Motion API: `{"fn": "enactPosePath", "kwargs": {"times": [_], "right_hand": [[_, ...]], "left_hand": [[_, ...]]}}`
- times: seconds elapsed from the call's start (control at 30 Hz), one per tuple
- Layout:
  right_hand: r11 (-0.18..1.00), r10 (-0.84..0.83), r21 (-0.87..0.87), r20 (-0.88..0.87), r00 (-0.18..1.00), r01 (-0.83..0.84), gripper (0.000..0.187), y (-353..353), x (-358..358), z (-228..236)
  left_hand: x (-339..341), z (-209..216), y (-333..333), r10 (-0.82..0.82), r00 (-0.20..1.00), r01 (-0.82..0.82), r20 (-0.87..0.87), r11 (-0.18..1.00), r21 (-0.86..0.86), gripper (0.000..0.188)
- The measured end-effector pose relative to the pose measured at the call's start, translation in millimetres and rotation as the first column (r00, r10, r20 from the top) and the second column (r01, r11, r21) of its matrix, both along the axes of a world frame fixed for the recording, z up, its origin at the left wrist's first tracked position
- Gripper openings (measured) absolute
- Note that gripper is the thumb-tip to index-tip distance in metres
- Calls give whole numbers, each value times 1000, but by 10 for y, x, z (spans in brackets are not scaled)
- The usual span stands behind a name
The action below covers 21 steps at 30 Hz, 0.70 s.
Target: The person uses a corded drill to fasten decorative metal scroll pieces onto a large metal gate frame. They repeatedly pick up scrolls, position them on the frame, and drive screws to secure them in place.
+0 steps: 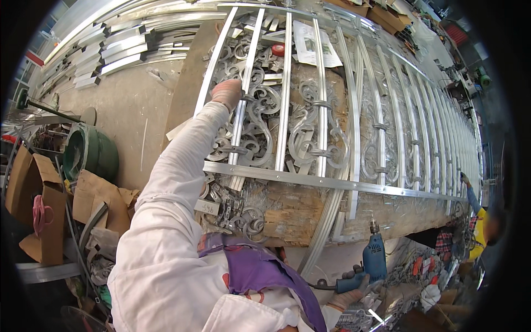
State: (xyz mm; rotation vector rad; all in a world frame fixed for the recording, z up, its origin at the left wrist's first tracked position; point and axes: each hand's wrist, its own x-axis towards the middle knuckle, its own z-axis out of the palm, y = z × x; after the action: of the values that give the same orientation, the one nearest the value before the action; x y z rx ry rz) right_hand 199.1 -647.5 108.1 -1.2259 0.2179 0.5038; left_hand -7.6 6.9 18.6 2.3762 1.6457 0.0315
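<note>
A long silver metal gate frame (332,182) with upright bars and scroll ornaments lies flat on a wooden workbench (298,213). My left hand (228,92), in a pale glove at the end of a white sleeve, reaches forward and rests on a scroll ornament (260,102) beside one upright bar. My right hand (348,293), in a dark glove, hangs low by the bench's near edge and grips a blue electric drill (373,260) with its bit pointing up. A purple strap crosses my chest.
Stacked aluminium profiles (116,47) lie at the far left. A green drum (88,152) and torn cardboard boxes (41,205) stand on the floor at left. Paper sheets (315,44) lie on the frame. Another person (478,221) works at the right end. Loose metal parts (232,210) sit near me.
</note>
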Motion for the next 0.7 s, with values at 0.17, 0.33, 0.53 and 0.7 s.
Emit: {"fn": "enactPosePath", "kwargs": {"times": [0.17, 0.33, 0.53, 0.7], "right_hand": [[999, 39, 5, -4, 999, -39, 53, 175, 0, 58], [995, 102, -15, 28, 994, -102, 54, 414, -28, 157], [975, 211, -96, 92, 973, -202, 55, 687, -69, 228], [955, 295, -78, 124, 947, -287, 52, 828, 43, 105]], "left_hand": [[155, 248, -26, -148, 982, 142, -119, 988, -56, 19], [3, 173, -15, -26, 999, 23, -26, 991, -129, 26], [-772, -100, -370, 506, 641, -21, 576, 763, -646, 35], [-933, 35, -1392, 701, 448, 208, 554, 521, -828, 46]]}}
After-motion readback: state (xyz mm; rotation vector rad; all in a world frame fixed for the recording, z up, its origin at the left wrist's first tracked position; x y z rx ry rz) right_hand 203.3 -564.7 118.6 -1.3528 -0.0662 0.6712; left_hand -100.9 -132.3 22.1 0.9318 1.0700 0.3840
